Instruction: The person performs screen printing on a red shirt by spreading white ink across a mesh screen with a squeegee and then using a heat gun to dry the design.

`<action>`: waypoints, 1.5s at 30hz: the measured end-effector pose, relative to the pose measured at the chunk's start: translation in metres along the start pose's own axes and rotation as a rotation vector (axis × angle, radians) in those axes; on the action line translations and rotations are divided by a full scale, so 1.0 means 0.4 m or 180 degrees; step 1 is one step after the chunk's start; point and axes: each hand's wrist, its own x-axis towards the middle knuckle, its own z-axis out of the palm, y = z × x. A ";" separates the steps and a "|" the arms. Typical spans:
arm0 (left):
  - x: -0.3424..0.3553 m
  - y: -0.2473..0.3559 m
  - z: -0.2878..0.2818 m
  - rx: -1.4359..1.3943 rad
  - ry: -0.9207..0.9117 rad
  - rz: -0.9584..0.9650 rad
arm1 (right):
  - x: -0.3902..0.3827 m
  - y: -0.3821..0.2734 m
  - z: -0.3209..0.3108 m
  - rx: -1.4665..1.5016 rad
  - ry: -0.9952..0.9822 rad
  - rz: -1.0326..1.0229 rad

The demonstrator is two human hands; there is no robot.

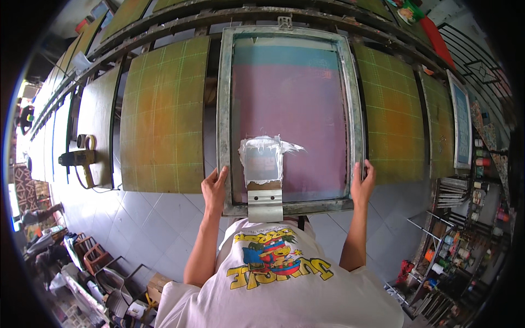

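A screen printing frame [291,208] lies in front of me, its worn grey border around a purple mesh [311,131] with a teal band at the far end. My left hand [214,188] is closed on the near left edge of the frame, thumb on top. On the near right edge, my right hand [362,186] holds the frame, with thumb and fingers either side of the border. A metal squeegee [265,205] with two holes rests on the near border, left of centre. Thick white ink [262,142] is smeared on the mesh just beyond it.
Green-brown printing boards [164,115] [396,115] flank the frame, carried on dark rails. A heat gun [79,158] lies on a board at the left. Another framed screen [460,120] leans at the right, above shelves of bottles and jars [448,251]. A hinge clamp [285,22] is at the frame's far edge.
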 end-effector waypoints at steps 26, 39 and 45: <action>-0.050 -0.109 -0.015 -0.0144 -0.0397 0.0824 | -0.374 -0.476 0.216 -0.1081 -0.0730 -0.2744; -0.049 -0.111 -0.009 -0.0324 -0.0384 0.0895 | -0.230 -0.477 0.376 -0.1458 -0.0451 -0.3153; -0.048 -0.117 -0.011 -0.0130 -0.0319 0.0919 | -0.432 -0.355 0.302 -0.1310 -0.0466 -0.3148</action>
